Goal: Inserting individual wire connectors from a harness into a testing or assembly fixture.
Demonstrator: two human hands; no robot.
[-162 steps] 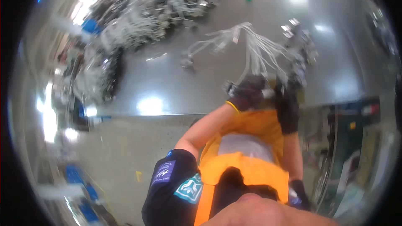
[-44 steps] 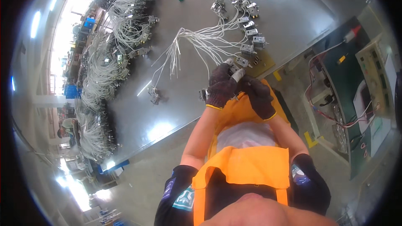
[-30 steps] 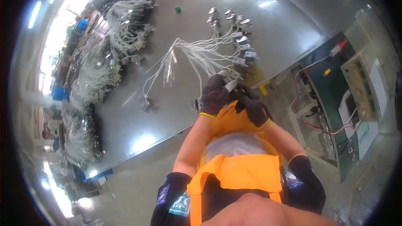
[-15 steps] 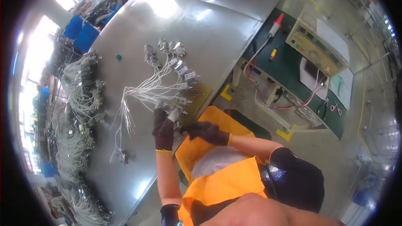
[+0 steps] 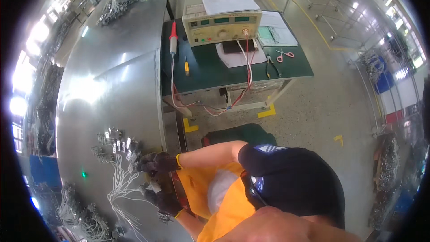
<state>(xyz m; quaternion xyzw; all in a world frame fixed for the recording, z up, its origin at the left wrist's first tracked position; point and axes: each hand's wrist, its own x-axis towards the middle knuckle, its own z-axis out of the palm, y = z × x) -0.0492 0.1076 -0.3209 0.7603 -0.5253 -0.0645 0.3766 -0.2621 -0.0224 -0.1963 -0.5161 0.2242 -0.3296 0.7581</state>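
Note:
On the metal table, a bundle of white cables (image 5: 120,183) fans out to several small silvery metal parts (image 5: 121,145). My right hand (image 5: 160,162), in a dark glove, reaches from the right to the nearest of these parts. Its fingers are bent, and their tips are too unclear to show a grip. Below it, my left hand (image 5: 166,201) wears a dark glove with pale fingertips. Its fingers are closed at the end of one white cable, around something small that I cannot make out. Another metal part (image 5: 165,217) lies beside the left hand.
To the right, a green-topped bench (image 5: 201,62) bears a beige test instrument (image 5: 221,24), a red-tipped probe (image 5: 173,40), a yellow-handled screwdriver (image 5: 187,67), pliers (image 5: 272,67) and scissors (image 5: 285,55). More cable bundles (image 5: 83,217) lie at the lower left, near a small green object (image 5: 83,175).
The view has swung to the right, bringing the instrument bench to the upper middle. My right hand has gone from above the apron to the metal parts; my left hand stays near the table edge.

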